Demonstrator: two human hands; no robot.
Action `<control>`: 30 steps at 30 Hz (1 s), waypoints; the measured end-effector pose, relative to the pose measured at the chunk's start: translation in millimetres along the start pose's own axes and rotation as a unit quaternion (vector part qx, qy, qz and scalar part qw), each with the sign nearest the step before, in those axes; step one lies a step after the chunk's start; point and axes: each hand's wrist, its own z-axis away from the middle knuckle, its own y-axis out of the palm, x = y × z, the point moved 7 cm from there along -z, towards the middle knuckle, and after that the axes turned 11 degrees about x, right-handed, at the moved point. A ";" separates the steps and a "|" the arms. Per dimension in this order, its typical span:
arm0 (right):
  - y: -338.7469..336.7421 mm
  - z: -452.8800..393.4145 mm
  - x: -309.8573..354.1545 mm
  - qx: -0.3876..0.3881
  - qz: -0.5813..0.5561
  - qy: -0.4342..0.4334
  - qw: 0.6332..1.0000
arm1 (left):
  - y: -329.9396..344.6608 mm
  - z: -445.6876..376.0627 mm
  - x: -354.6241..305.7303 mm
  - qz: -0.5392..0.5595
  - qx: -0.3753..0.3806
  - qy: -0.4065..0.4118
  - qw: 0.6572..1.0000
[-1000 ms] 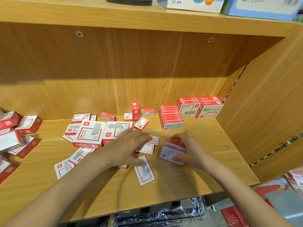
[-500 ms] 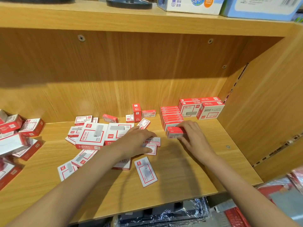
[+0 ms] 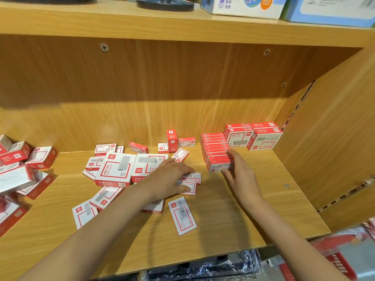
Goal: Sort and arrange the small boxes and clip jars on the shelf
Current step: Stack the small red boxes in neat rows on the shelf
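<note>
Small red-and-white boxes lie scattered over the wooden shelf (image 3: 243,224). At the back right stands a tidy row of small boxes (image 3: 214,146). My right hand (image 3: 240,173) presses the front box (image 3: 216,166) against that row, fingers straight along its right end and thumb at its front. My left hand (image 3: 167,178) reaches into the loose heap, and its curled fingers and thumb pinch a small flat box (image 3: 190,187). Two larger boxes (image 3: 116,171) lie flat behind my left hand. Another small box (image 3: 183,216) lies alone near the front edge.
Larger boxes (image 3: 263,138) stand stacked in the back right corner against the side wall (image 3: 324,149). A jumbled pile of boxes (image 3: 18,169) fills the far left. The upper shelf (image 3: 182,23) carries blue and white cartons (image 3: 243,6).
My right hand carried a small box from the shelf's middle to the back and set it at the front of the row. My left hand shifted slightly right and back within the heap.
</note>
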 end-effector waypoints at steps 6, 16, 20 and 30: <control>-16.6 1.3 4.1 -0.031 0.046 -0.048 0.997 | 0.1 1.5 0.0 0.007 -0.011 0.006 1.000; -14.4 10.2 3.7 -0.003 0.058 -0.062 0.996 | -0.3 0.6 3.0 0.014 -0.033 0.001 0.999; -15.5 8.0 3.9 0.011 0.029 -0.062 0.998 | -9.6 -3.1 -4.7 0.087 -0.076 0.015 0.993; -27.6 1.9 6.3 0.037 0.006 -0.070 0.997 | -9.4 -28.2 -44.6 0.024 -0.186 0.096 0.978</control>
